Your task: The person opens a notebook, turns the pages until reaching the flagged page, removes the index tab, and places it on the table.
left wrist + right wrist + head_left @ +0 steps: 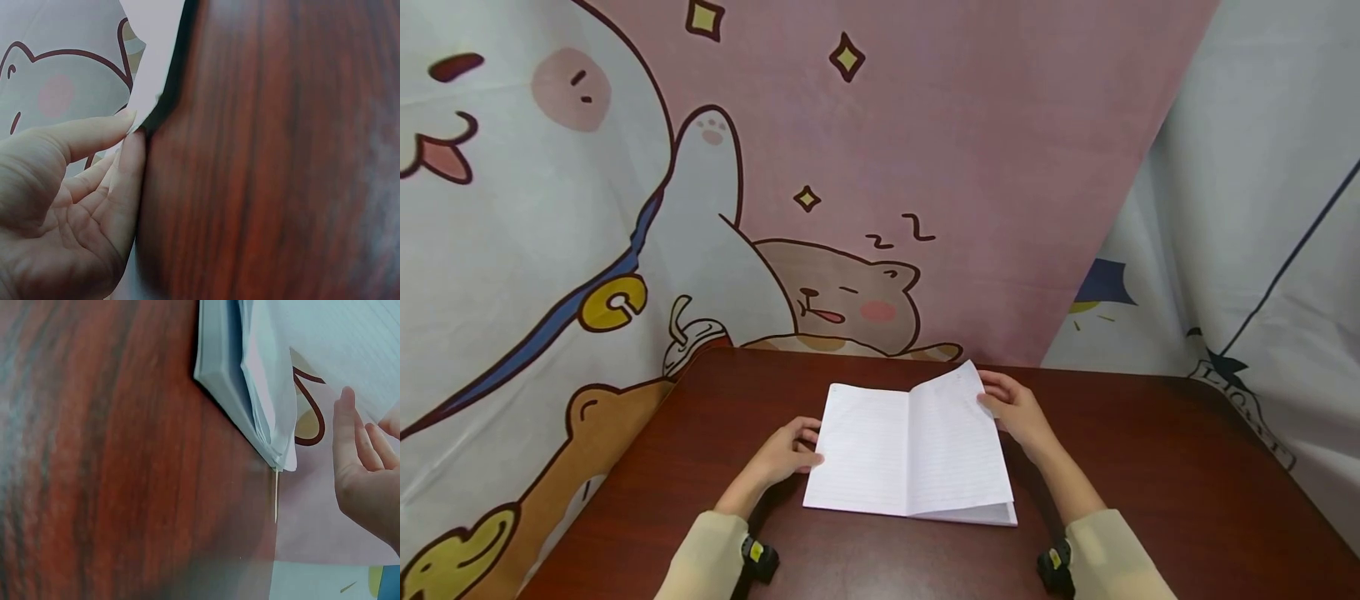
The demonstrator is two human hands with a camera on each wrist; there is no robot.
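An open notebook (865,450) with white, faintly lined pages lies on the table. My left hand (782,454) pinches its left edge between thumb and fingers, and the left wrist view shows the paper edge (159,69) caught at the fingertips. At the upper right corner, my right hand (1018,412) pinches a raised page (955,433), thumb on the printed side. That page stands a little off the pages below, so a gap shows along the lower right edge. The right wrist view has the notebook's bent corner (269,425) in front and the right hand (372,481) beyond it.
The dark reddish-brown wooden table (1150,467) extends on both sides of the notebook. A cloth (1000,167) with cartoon animals hangs behind its far edge. Black wrist devices (760,558) sit on both forearms near the cream sleeves (703,558).
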